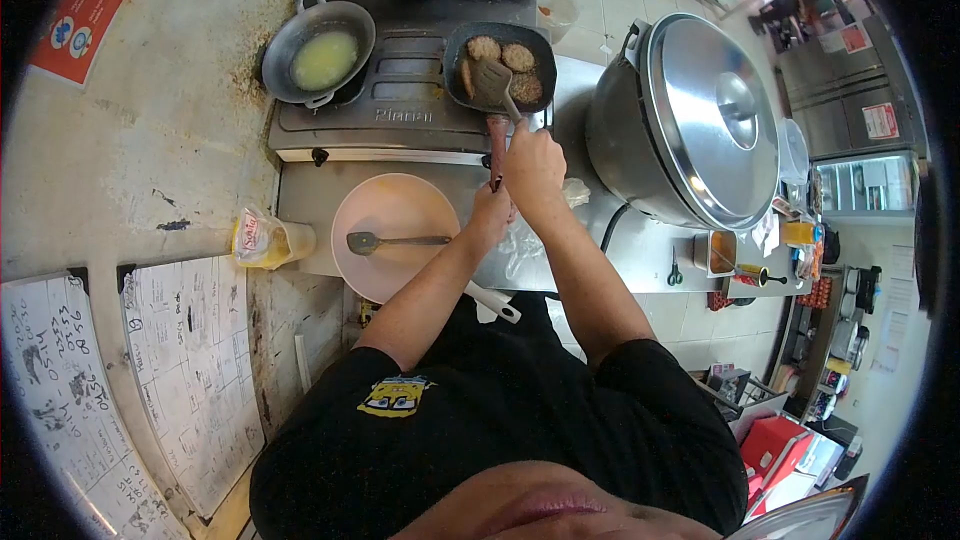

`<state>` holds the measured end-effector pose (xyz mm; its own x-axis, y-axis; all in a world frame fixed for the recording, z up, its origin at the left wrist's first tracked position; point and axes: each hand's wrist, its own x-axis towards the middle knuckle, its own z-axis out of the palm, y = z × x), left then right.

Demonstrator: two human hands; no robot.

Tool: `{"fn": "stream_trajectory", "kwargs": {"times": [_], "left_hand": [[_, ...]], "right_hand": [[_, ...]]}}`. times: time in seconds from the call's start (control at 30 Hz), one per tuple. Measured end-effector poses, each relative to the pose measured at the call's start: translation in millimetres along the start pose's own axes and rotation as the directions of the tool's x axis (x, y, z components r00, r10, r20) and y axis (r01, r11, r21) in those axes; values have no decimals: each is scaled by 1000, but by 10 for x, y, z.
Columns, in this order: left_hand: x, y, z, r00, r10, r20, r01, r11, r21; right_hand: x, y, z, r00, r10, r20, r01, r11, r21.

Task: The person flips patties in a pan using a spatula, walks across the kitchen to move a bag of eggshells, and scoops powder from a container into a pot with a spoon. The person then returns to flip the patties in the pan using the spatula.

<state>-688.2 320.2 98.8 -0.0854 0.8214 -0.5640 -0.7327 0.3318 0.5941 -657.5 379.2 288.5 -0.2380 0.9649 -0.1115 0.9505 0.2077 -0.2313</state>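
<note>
My left hand (490, 212) is closed around the brown handle (498, 148) of a dark square frying pan (548, 65) on the stove. In my right hand (535, 168) is a spatula (493, 80), its grey slotted head down in the pan among several browned patties (518, 57). One patty (467, 78) at the pan's left side shows as a narrow strip. Below my left wrist, a pale pink pan (400, 208) with a white handle has another spatula (395, 240) lying in it.
A grey wok (280, 65) of yellowish liquid sits on the left burner. A large lidded steel pot (630, 110) stands close to my right arm. A plastic container with a yellow label (262, 240) is by the wall; green scissors (676, 275) lie farther right.
</note>
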Motion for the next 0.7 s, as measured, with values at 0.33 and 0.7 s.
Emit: {"fn": "stream_trajectory", "kwargs": {"times": [0.33,0.7], "left_hand": [[55,-23,-63,998,-50,-23,50,999,2],[-68,66,30,990,-73,-120,67,996,-57]], "right_hand": [[-38,-71,-235,992,34,120,-37,999,22],[301,198,45,994,-21,106,16,999,47]]}}
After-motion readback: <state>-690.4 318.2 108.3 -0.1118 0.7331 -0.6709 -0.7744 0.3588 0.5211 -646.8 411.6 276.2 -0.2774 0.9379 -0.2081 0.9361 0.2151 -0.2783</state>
